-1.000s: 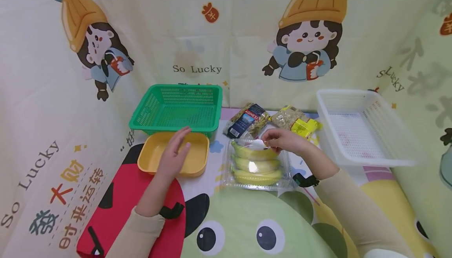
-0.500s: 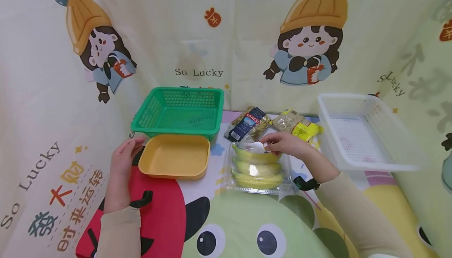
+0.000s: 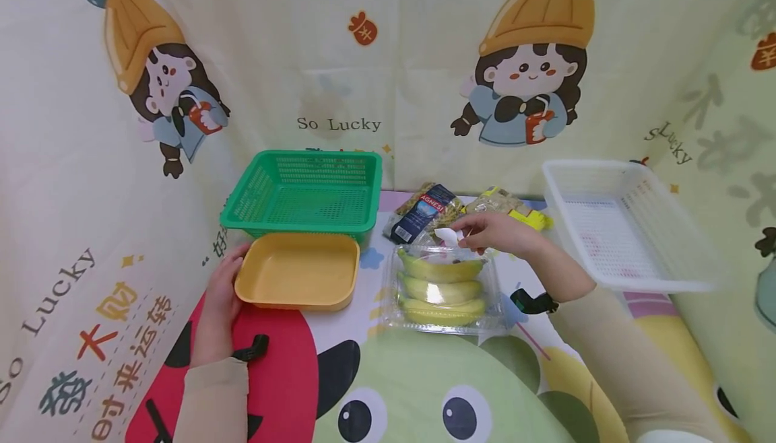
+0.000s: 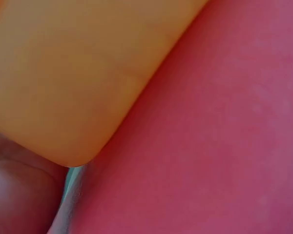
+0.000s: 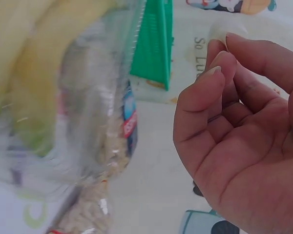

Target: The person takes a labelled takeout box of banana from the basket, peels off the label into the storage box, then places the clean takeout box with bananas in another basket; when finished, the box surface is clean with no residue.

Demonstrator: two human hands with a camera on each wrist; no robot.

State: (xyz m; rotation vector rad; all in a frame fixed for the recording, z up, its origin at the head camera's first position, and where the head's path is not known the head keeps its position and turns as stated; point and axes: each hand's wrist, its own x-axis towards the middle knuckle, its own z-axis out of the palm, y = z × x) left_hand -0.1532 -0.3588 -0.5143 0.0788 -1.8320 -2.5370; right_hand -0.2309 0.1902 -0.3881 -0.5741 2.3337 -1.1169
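My left hand (image 3: 221, 287) lies against the outer left side of a yellow plastic tub (image 3: 297, 271), its fingers along the wall near the back corner. In the left wrist view the tub's orange-yellow wall (image 4: 88, 78) covers most of the hand. Between thumb and fingertips, my right hand (image 3: 500, 234) pinches a small white piece (image 3: 448, 235) that looks like the bowl of a spoon. It is held just behind a clear plastic box (image 3: 494, 295) of several bananas (image 3: 442, 289). Raised fingers of the right hand (image 5: 244, 122) show close up in the right wrist view.
A green basket (image 3: 242, 211) stands behind the tub, and a white basket (image 3: 661, 285) at the right. Two food bags lie at the back: a dark-labelled Agnesi pasta bag (image 3: 427, 211) and a yellow-and-clear bag (image 3: 494, 200). A patterned cloth hangs behind.
My left hand went from over the tub to its left, then in against its side. My right hand lifted the white piece slightly up and back from the banana box.
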